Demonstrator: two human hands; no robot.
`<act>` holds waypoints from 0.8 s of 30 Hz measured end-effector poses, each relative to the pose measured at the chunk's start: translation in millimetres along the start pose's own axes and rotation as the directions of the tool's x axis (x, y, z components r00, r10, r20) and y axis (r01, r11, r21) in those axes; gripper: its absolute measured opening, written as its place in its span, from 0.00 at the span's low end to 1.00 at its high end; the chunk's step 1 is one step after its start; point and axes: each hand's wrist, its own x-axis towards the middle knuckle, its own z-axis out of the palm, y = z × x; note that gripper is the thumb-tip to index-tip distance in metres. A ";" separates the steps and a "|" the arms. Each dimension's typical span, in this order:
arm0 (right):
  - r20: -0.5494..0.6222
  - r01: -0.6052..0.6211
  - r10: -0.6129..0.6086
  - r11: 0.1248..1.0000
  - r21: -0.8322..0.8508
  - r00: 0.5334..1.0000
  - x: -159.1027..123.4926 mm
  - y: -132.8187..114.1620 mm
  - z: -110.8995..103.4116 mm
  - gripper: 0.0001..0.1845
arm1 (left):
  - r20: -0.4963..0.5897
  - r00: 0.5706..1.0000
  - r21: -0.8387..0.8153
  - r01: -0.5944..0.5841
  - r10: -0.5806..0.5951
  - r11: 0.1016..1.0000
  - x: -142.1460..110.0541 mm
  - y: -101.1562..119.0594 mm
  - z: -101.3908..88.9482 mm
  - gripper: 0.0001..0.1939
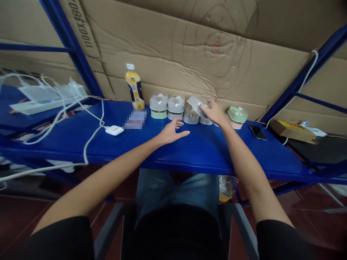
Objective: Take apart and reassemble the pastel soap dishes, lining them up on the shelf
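Observation:
A row of small rounded boxes with clear tops stands along the back of the blue table point(206, 151). At the left end, a grey box sits on a green box point(159, 114); beside it is another stack of grey boxes point(176, 104). My right hand point(215, 112) grips a grey box point(196, 104), tilted above a lower grey box point(191, 117). Part of the row behind that hand is hidden. My left hand point(170, 133) hovers in front of the stacks, fingers apart, holding nothing. Right of my right hand, a green box point(238, 113) rests on a pinkish one point(235, 125).
A yellow bottle point(135, 88) stands at the back left, near a white earphone case point(114, 130) and a blurred-out flat item point(135, 119). White cables point(93, 141) cross the left side. A phone point(258, 132) lies at right, before an open carton point(292, 131). Cardboard point(151, 43) closes the back.

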 end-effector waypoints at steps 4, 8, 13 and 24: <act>0.197 0.276 -0.301 0.950 0.145 0.933 -34.1 31.2 -12.2 0.34 | -0.038 0.998 -0.201 0.033 -0.041 0.979 7.0 -4.7 -4.0 0.52; 0.418 0.307 -0.420 0.899 0.312 0.806 -54.3 44.8 -3.8 0.38 | 0.057 0.998 -0.244 0.023 -0.010 0.969 5.6 -2.1 -7.4 0.53; 0.510 0.307 -0.484 0.866 0.394 0.711 -55.9 48.9 5.4 0.50 | 0.196 0.980 -0.145 -0.011 0.040 0.989 -3.4 5.3 -6.9 0.59; 0.254 0.479 -0.519 0.854 0.204 0.816 -69.9 22.3 26.2 0.55 | 0.129 0.985 0.092 -0.130 0.118 0.987 -5.5 8.5 -3.4 0.65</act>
